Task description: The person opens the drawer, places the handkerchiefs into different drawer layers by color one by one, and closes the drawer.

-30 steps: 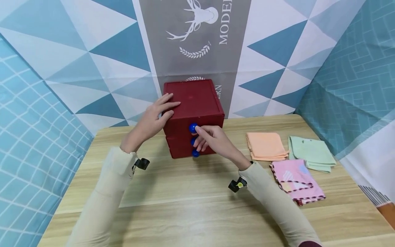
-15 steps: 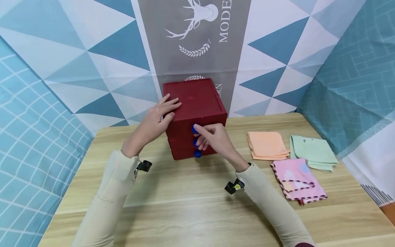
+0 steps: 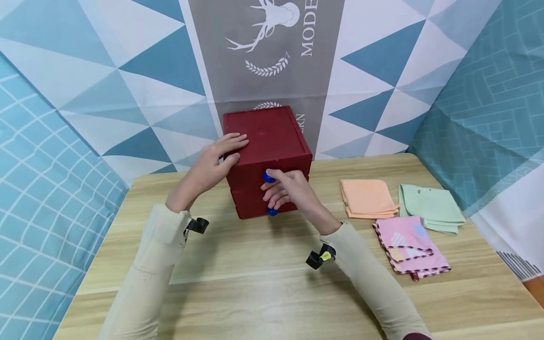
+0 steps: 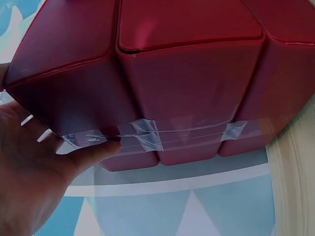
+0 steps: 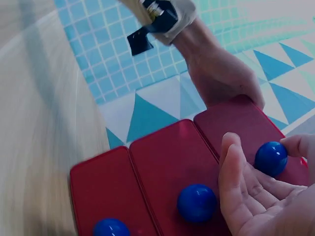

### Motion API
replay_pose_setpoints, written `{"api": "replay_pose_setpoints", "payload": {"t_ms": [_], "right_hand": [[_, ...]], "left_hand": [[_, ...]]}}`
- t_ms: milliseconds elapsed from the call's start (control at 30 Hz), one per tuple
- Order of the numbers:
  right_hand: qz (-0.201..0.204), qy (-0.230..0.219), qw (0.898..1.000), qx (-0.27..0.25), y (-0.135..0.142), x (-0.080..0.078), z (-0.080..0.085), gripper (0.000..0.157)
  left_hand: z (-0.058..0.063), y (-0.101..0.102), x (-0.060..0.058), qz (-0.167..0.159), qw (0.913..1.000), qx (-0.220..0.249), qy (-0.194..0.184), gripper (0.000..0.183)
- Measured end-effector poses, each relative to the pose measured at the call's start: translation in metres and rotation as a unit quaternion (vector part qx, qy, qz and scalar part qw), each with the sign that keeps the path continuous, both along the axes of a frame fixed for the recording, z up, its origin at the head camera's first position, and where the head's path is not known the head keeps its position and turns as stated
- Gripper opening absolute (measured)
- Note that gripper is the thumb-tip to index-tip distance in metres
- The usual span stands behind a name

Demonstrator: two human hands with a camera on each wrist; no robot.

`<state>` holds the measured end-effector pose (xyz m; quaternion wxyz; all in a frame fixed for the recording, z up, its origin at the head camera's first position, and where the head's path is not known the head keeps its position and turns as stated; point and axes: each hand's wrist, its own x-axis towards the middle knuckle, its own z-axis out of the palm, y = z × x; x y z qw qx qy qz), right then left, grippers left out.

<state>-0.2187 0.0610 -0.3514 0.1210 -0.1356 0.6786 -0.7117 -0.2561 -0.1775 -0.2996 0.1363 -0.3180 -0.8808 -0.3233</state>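
A dark red box (image 3: 265, 134) with three stacked drawers stands against the patterned backdrop. Each drawer front carries a round blue knob. My left hand (image 3: 208, 165) rests on the box's top left edge with its fingers fairly straight; in the left wrist view one finger lies along the side, by a strip of clear tape (image 4: 187, 132). At the top knob (image 5: 271, 158), my right hand (image 3: 295, 191) pinches with thumb and forefinger, its other fingers spread below. The middle knob (image 5: 197, 203) is hidden behind those fingers in the head view; the bottom knob (image 3: 272, 212) shows beneath them.
To the right on the wooden table (image 3: 255, 293) lie three folded cloths: an orange one (image 3: 367, 198), a green one (image 3: 431, 208) and a pink one (image 3: 410, 245) with a striped border. Patterned fabric (image 3: 161, 61) hangs behind and at both sides.
The right hand's lower fingers have spread and straightened, now covering the middle knob. The box has shifted very slightly in view. The left hand stays on the box.
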Motion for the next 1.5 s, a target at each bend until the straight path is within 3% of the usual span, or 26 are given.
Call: {"api": "replay_pose_setpoints", "payload": {"t_ms": [100,333,533,767,1500], "right_hand": [[0.004,-0.032,0.999,-0.015,-0.001,0.000,0.002,0.057],[-0.010,-0.045,0.999,-0.025,-0.003,0.003,0.001,0.052],[-0.009,-0.040,0.999,-0.024,-0.002,0.005,-0.001,0.059],[-0.010,-0.039,0.999,-0.027,0.000,0.010,-0.005,0.057],[0.009,-0.025,0.999,-0.040,0.002,0.028,-0.005,0.053]], "left_hand": [[0.002,0.000,-0.002,-0.009,0.9999,0.005,0.003,0.042],[0.002,-0.004,-0.004,-0.015,0.9996,0.013,-0.022,0.043],[0.001,-0.006,-0.002,-0.014,0.9989,0.019,-0.041,0.044],[-0.003,-0.005,-0.002,-0.016,0.9985,0.024,-0.046,0.044],[-0.005,-0.006,0.001,-0.003,0.9988,0.040,-0.028,0.042]]}}
